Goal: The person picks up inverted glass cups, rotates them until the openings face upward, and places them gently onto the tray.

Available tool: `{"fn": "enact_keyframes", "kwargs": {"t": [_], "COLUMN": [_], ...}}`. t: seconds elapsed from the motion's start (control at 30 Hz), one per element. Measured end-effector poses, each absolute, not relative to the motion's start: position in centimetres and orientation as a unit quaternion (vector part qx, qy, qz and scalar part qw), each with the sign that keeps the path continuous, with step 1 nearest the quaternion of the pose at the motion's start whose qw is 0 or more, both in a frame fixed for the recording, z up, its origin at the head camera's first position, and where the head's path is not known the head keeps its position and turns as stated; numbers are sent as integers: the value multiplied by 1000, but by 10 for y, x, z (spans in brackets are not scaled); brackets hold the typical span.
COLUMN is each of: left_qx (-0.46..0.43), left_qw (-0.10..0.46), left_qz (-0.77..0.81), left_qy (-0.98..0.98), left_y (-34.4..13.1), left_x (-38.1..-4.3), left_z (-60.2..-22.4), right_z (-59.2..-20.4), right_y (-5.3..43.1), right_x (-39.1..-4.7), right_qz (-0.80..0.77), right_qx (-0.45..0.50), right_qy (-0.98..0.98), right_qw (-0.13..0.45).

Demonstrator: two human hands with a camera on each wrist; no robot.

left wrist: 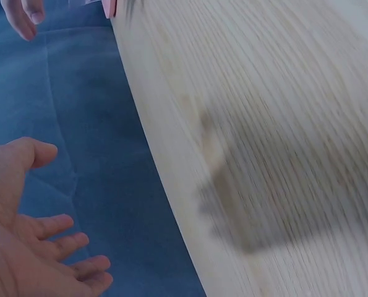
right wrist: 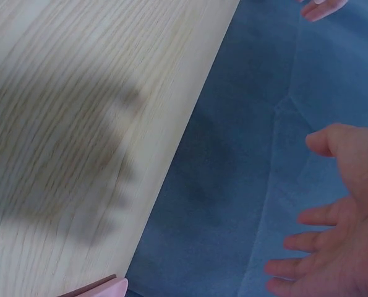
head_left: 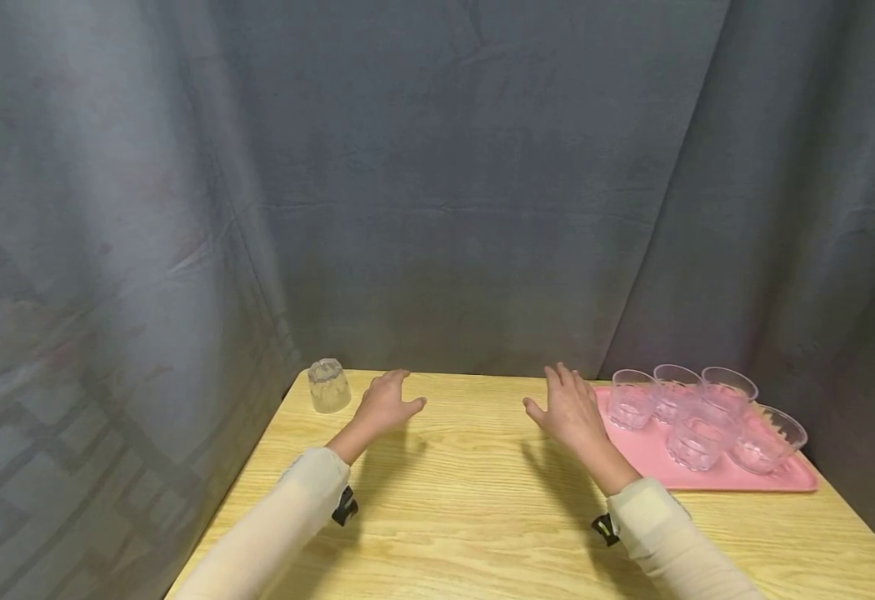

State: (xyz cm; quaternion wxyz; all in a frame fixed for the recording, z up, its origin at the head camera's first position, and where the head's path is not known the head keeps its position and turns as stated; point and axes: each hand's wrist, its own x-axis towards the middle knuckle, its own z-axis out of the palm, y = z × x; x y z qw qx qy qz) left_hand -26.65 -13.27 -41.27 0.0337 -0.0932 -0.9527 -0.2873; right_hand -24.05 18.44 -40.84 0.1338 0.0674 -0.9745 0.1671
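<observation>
Both hands hover over the wooden table, apart from each other, with nothing in them. In the head view my left hand (head_left: 383,404) is just right of a clear faceted glass (head_left: 328,387) that stands upside down near the far left corner. Its thumb and fingers are spread in the left wrist view. My right hand (head_left: 572,410) hangs beside the left edge of a pink tray (head_left: 643,467), and its fingers (right wrist: 313,241) are extended in the right wrist view. On the tray stand several clear cups, among them a front one (head_left: 700,437) and a wider one (head_left: 767,442) at the right.
The light wooden table (head_left: 445,517) ends at a grey curtain (head_left: 445,183) behind it, and more curtain hangs along the left and right sides. A corner of the tray (right wrist: 106,288) shows at the bottom of the right wrist view.
</observation>
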Motion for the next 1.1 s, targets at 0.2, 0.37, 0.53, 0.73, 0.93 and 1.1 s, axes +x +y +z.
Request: {"fn": "enact_keyframes", "kwargs": {"t": [0.2, 0.37, 0.53, 0.73, 0.93, 1.1], "left_qx": [-84, -79, -71, -53, -35, -29], "left_qw": [39, 49, 66, 71, 65, 73], "left_qz": [-285, -277, -256, -247, -242, -226], "left_qy": [-954, -956, -962, -965, -967, -971], "left_y": [-144, -156, -170, -188, -207, -222], "left_x": [-268, -274, -281, -289, -297, -303], "left_z": [-413, -412, -412, -412, -411, -413], "right_z": [-409, -410, -411, -412, -414, -416], "right_y": [178, 172, 165, 160, 155, 150], "right_x": [-240, -239, -236, -233, -231, -230], "right_qz": [167, 169, 182, 187, 196, 203], "right_qx": [68, 69, 71, 68, 66, 66], "right_qy": [-975, -974, -971, -972, -971, -970], "right_qw": [127, 132, 135, 125, 123, 117]}}
